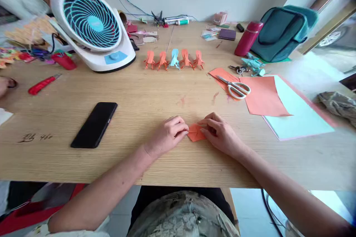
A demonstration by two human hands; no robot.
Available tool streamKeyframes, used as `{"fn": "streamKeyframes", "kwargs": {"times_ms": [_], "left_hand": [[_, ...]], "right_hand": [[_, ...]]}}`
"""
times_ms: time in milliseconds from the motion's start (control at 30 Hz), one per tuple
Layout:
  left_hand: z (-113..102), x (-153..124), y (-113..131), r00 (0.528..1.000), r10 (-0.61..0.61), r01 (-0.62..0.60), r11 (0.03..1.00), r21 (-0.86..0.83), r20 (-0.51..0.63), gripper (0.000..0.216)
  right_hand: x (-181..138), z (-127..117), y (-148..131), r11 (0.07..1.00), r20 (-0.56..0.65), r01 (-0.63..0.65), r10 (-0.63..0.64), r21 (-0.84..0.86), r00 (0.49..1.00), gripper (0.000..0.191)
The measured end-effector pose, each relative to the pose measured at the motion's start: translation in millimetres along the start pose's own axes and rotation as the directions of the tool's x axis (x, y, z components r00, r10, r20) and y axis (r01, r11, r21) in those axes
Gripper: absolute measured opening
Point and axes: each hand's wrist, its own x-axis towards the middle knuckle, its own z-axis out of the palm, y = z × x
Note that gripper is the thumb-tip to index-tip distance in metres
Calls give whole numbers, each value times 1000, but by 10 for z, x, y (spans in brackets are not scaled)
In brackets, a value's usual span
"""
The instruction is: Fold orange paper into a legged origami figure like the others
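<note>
A small folded piece of orange paper point(196, 133) lies on the wooden table between my two hands, with crease lines showing on its face. My left hand point(172, 133) pinches its left edge between thumb and fingers. On the other side, my right hand point(218, 131) grips the right part, its fingers curled and thumb pressed on the paper. Beyond them stands a row of several folded paper figures point(174, 59), orange apart from one light blue in the middle.
White-handled scissors point(237, 89) rest on orange paper at right, beside orange point(264, 96) and pale blue sheets point(300, 124). A black phone point(94, 125) and red cutter point(41, 85) lie left. Behind stand a white fan point(91, 22), red bottle point(248, 39) and teal bag point(283, 33).
</note>
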Motion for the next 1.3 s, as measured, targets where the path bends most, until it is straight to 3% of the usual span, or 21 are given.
{"fn": "streamKeyframes", "kwargs": {"times_ms": [167, 333, 567, 833, 1067, 1300], "left_hand": [[-4, 12, 22, 999, 29, -31, 999, 41, 36, 7], [9, 4, 6, 997, 75, -77, 995, 64, 25, 12], [24, 14, 19, 993, 120, -115, 967, 227, -6, 17], [-114, 71, 65, 976, 191, -131, 897, 423, -103, 18], [-188, 75, 30, 981, 161, -126, 954, 271, -111, 13], [-158, 88, -7, 992, 50, -45, 998, 47, -115, 11]], "right_hand": [[7, 30, 9, 998, -27, 47, -48, -46, 998, 22], [55, 52, -62, 996, -1, -85, 85, -41, 996, 15], [138, 70, -132, 982, 12, -189, 189, -21, 982, 8], [245, -16, -182, 942, 157, -224, 189, 250, 969, 26], [281, 49, -200, 877, 139, -194, 147, 439, 979, 35], [239, 148, -201, 862, 63, -192, 184, 469, 981, 29]]}}
